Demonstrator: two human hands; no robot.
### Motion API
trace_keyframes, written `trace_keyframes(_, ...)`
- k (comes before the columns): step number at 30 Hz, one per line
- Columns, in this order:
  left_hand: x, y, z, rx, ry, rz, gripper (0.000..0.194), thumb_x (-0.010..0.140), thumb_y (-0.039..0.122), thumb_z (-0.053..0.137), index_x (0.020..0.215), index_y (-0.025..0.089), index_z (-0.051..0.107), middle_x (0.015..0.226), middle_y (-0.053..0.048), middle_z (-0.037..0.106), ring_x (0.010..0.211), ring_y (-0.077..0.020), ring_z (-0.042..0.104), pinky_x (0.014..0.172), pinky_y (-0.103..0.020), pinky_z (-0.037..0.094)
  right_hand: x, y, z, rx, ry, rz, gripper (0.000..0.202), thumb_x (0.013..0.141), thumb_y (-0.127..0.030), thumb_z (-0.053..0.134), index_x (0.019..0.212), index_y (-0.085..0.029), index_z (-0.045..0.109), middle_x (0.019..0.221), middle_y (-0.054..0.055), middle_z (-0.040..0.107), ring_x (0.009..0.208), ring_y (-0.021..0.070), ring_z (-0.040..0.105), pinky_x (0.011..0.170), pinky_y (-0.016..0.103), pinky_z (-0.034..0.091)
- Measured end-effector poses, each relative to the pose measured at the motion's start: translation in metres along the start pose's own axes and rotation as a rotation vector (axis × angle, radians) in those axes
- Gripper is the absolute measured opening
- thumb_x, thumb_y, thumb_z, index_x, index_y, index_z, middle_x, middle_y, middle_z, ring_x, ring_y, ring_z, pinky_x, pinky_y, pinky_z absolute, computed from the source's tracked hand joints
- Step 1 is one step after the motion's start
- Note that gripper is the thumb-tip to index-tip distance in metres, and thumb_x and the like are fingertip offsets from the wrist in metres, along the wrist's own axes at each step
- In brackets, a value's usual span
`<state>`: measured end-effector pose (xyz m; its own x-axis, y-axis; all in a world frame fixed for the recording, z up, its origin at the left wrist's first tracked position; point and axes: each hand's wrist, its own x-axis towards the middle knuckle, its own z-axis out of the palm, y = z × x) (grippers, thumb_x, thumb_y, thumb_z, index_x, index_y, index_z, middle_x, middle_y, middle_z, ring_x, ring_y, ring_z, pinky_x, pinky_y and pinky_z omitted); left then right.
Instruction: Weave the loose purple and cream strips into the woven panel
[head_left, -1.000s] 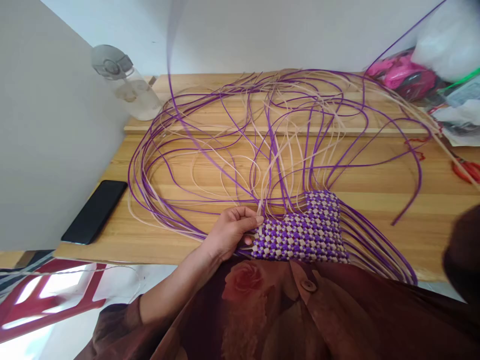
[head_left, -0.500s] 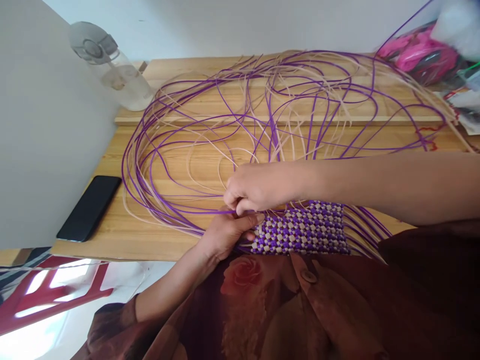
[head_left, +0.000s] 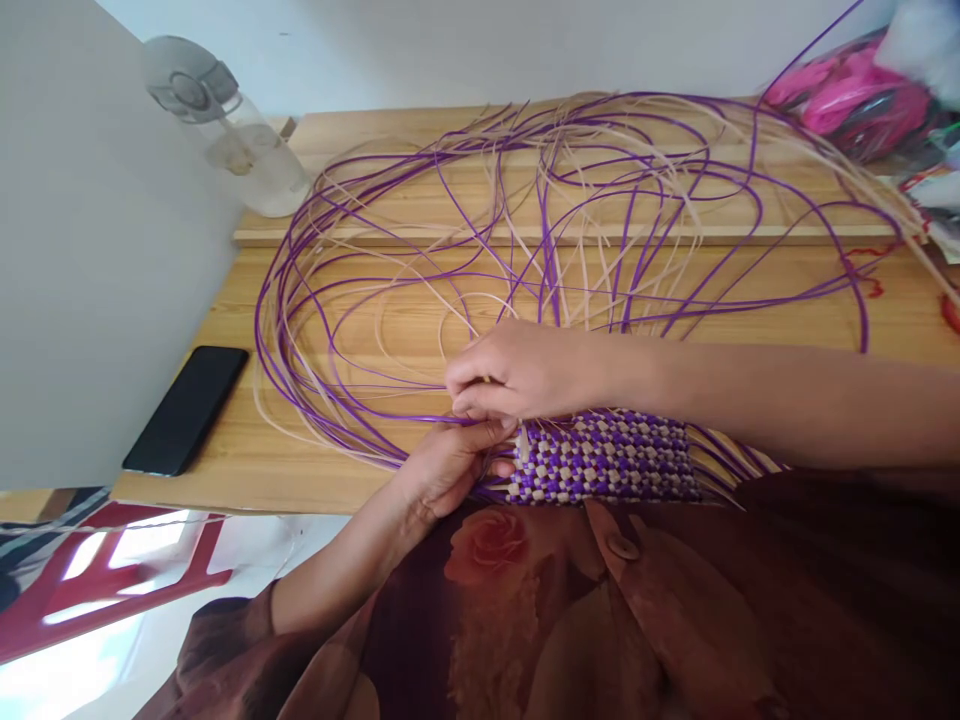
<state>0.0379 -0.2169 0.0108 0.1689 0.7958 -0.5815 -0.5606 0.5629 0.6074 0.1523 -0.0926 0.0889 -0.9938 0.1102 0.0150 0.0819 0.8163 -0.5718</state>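
Purple-and-cream woven mat (head_left: 607,458) lies at the wooden table's (head_left: 825,400) near edge. Left hand (head_left: 450,465) pinches the mat's left border. Right hand (head_left: 525,370), fingers closed, apparently pinches a cream strip (head_left: 523,440) there. Loose strands (head_left: 420,300) loop beyond, near a phone (head_left: 186,408).

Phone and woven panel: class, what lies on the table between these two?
In the head view, between the phone and the woven panel lie looping purple and cream strips on the table, then the left hand gripping the panel's edge.
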Motion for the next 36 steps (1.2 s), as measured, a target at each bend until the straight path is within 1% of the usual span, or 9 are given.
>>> trace_keyframes(2, 0.0, 0.001, -0.001, -0.007, -0.043, -0.02, 0.019, 0.068, 0.021, 0.08, 0.08, 0.01, 0.07, 0.073, -0.001, 0.061, 0.06, -0.0077, 0.057, 0.049, -0.017, 0.05, -0.026, -0.007, 0.003, -0.057, 0.161, 0.056, 0.03, 0.093, -0.029, 0.054, 0.069, -0.014, 0.062, 0.065, 0.0, 0.058, 0.064, 0.0102, 0.049, 0.063, 0.025, 0.032)
trace_keyframes(4, -0.001, 0.002, -0.002, 0.005, -0.062, -0.032, 0.021, 0.066, 0.024, 0.081, 0.076, 0.009, 0.069, 0.069, 0.0, 0.061, 0.057, -0.007, 0.056, 0.051, -0.017, 0.051, -0.054, -0.014, 0.013, -0.083, 0.205, 0.07, 0.033, 0.092, -0.037, 0.056, 0.069, -0.016, 0.065, 0.067, 0.002, 0.061, 0.069, 0.0126, 0.053, 0.068, 0.027, 0.037)
trace_keyframes(7, -0.001, 0.004, -0.001, 0.04, -0.059, -0.036, 0.025, 0.063, 0.026, 0.084, 0.071, 0.009, 0.068, 0.065, -0.002, 0.062, 0.053, -0.0075, 0.057, 0.051, -0.017, 0.05, -0.085, -0.022, 0.038, -0.127, 0.33, 0.08, 0.021, 0.09, -0.036, 0.061, 0.088, -0.017, 0.07, 0.083, 0.005, 0.067, 0.08, 0.0154, 0.059, 0.076, 0.028, 0.044)
trace_keyframes(13, -0.002, 0.003, 0.001, 0.083, -0.018, 0.018, 0.028, 0.058, 0.027, 0.087, 0.071, 0.009, 0.07, 0.062, -0.002, 0.065, 0.05, -0.0082, 0.06, 0.05, -0.016, 0.049, -0.084, -0.029, 0.072, -0.158, 0.621, 0.05, 0.011, 0.086, -0.021, 0.065, 0.095, -0.015, 0.069, 0.092, 0.006, 0.068, 0.086, 0.0152, 0.06, 0.08, 0.028, 0.047)
trace_keyframes(17, -0.005, 0.003, 0.002, 0.071, 0.024, 0.01, 0.03, 0.054, 0.027, 0.09, 0.068, 0.009, 0.069, 0.058, -0.002, 0.064, 0.046, -0.0077, 0.057, 0.047, -0.016, 0.048, -0.084, -0.051, 0.065, 0.15, 0.514, 0.107, 0.011, 0.084, -0.016, 0.062, 0.074, -0.016, 0.061, 0.073, 0.003, 0.062, 0.074, 0.0139, 0.056, 0.074, 0.03, 0.045)
trace_keyframes(21, -0.005, 0.002, 0.002, 0.054, 0.036, 0.001, 0.031, 0.052, 0.025, 0.09, 0.068, 0.009, 0.069, 0.061, -0.003, 0.065, 0.048, -0.0074, 0.058, 0.047, -0.016, 0.047, -0.094, -0.068, 0.061, 0.376, 0.45, 0.102, 0.004, 0.084, -0.017, 0.062, 0.081, -0.017, 0.06, 0.079, 0.003, 0.063, 0.086, 0.0162, 0.057, 0.086, 0.034, 0.045)
trace_keyframes(29, -0.008, -0.003, -0.002, 0.103, 0.026, 0.037, 0.03, 0.06, 0.033, 0.086, 0.068, 0.013, 0.065, 0.059, 0.001, 0.06, 0.046, -0.0061, 0.053, 0.045, -0.017, 0.043, -0.101, -0.064, 0.07, 0.877, 0.238, 0.361, 0.02, 0.093, -0.031, 0.054, 0.08, -0.015, 0.056, 0.077, 0.001, 0.057, 0.072, 0.0114, 0.052, 0.068, 0.025, 0.044)
trace_keyframes(34, -0.011, 0.003, 0.004, 0.22, -0.074, 0.045, 0.032, 0.067, 0.038, 0.081, 0.075, 0.011, 0.067, 0.062, 0.0, 0.059, 0.049, -0.0061, 0.05, 0.044, -0.017, 0.038, -0.099, -0.065, 0.073, 0.937, 0.263, 0.437, 0.023, 0.093, -0.033, 0.055, 0.078, -0.016, 0.053, 0.075, -0.001, 0.052, 0.07, 0.0097, 0.046, 0.067, 0.022, 0.04)
trace_keyframes(36, -0.009, 0.002, 0.009, 0.232, -0.039, 0.062, 0.032, 0.062, 0.036, 0.084, 0.072, 0.011, 0.067, 0.056, 0.002, 0.055, 0.044, -0.0043, 0.044, 0.041, -0.016, 0.031, -0.098, -0.064, 0.073, 0.991, 0.269, 0.47, 0.024, 0.093, -0.033, 0.054, 0.077, -0.016, 0.052, 0.073, -0.001, 0.051, 0.069, 0.0094, 0.046, 0.065, 0.022, 0.039)
